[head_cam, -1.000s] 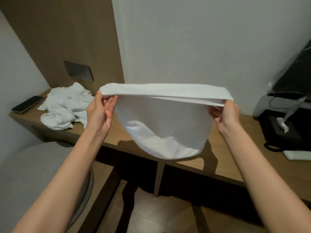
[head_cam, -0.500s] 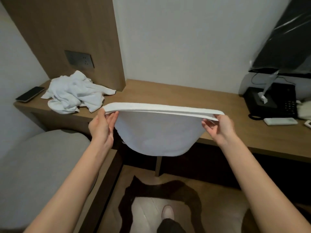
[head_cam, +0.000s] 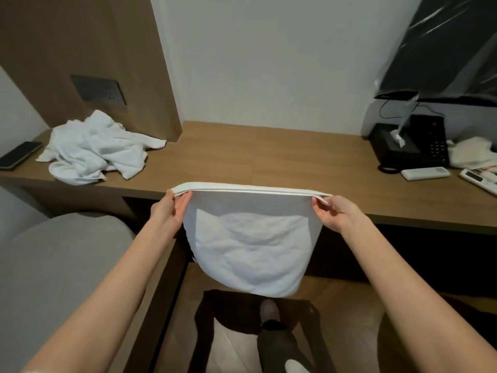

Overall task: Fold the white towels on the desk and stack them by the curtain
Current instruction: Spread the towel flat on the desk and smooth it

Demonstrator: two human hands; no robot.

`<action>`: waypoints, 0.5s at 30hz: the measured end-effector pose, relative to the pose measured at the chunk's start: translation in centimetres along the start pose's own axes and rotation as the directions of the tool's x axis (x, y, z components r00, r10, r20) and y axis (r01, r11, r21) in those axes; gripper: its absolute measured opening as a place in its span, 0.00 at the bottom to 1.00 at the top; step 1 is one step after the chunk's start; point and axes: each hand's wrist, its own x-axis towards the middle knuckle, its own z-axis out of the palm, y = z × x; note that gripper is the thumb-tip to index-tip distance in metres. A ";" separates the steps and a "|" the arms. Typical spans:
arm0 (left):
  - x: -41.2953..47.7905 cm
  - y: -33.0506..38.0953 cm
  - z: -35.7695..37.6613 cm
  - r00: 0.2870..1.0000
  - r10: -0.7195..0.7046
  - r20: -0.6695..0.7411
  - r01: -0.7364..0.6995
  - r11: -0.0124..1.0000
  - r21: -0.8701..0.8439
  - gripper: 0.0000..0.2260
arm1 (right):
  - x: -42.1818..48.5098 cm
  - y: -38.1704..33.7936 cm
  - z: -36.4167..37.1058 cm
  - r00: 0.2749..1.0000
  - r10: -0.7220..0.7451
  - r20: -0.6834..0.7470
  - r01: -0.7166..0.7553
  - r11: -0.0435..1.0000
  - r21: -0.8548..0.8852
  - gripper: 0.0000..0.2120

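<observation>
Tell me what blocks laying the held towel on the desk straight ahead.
Nothing visible does. The left hand and right hand hold the folded towel before the desk edge; crumpled towels lie left, the telephone right. No curtain shows.

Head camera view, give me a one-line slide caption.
Both hands, left and right, hold a half-folded white towel before the desk; crumpled towels wait.

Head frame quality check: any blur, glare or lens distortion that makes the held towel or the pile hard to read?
Head view: held towel and crumpled pile readable, slightly soft; wide-angle distortion slants the edge of the wood panel; streaky glare on the plastic-wrapped screen; under the desk nearly black; left hand and right hand pinching the towel's corners show clearly.
</observation>
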 end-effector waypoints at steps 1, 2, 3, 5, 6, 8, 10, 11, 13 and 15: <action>0.8 -0.2 0.8 1.000 0.007 -0.005 -0.007 1.000 0.021 0.11 | 1.0 -0.3 0.3 1.000 -0.012 0.005 0.012 1.000 0.001 0.12; 1.7 -0.4 1.8 1.000 0.018 -0.011 -0.018 0.999 0.044 0.11 | 2.2 -0.6 0.6 1.000 -0.023 0.010 0.023 1.000 0.002 0.12; 2.8 -0.7 2.8 0.999 0.029 -0.014 -0.028 0.997 0.069 0.11 | 3.4 -1.1 1.0 0.999 -0.032 0.014 0.032 0.999 0.009 0.11; 5.2 -1.4 5.1 0.999 0.045 -0.022 -0.042 0.990 0.133 0.09 | 6.2 -2.2 2.0 0.999 -0.050 0.010 0.050 0.999 0.012 0.12; 6.4 -1.8 6.3 0.998 0.048 -0.033 -0.042 0.985 0.170 0.07 | 7.8 -2.9 2.7 0.999 -0.052 0.003 0.052 0.999 0.004 0.14; 9.2 -2.7 9.0 0.996 0.066 -0.063 -0.050 0.971 0.232 0.08 | 10.7 -4.3 4.2 0.999 -0.045 -0.001 0.045 0.999 -0.006 0.13; 12.3 -3.5 11.7 0.991 0.088 -0.096 -0.059 0.962 0.266 0.09 | 13.8 -5.8 5.6 0.999 -0.021 -0.032 0.021 1.000 -0.006 0.15; 13.8 -4.0 13.0 0.989 0.096 -0.113 -0.062 0.960 0.273 0.08 | 15.6 -6.6 6.3 0.999 -0.010 -0.053 0.009 1.000 -0.010 0.16; 16.2 -4.9 15.3 0.980 0.126 -0.156 -0.067 0.940 0.335 0.10 | 18.8 -7.9 7.3 0.992 0.056 -0.111 -0.052 0.998 0.036 0.18; 18.4 -5.9 17.3 0.972 0.129 -0.196 -0.042 0.917 0.396 0.17 | 21.8 -9.1 8.3 0.986 0.101 -0.135 -0.090 0.992 0.086 0.19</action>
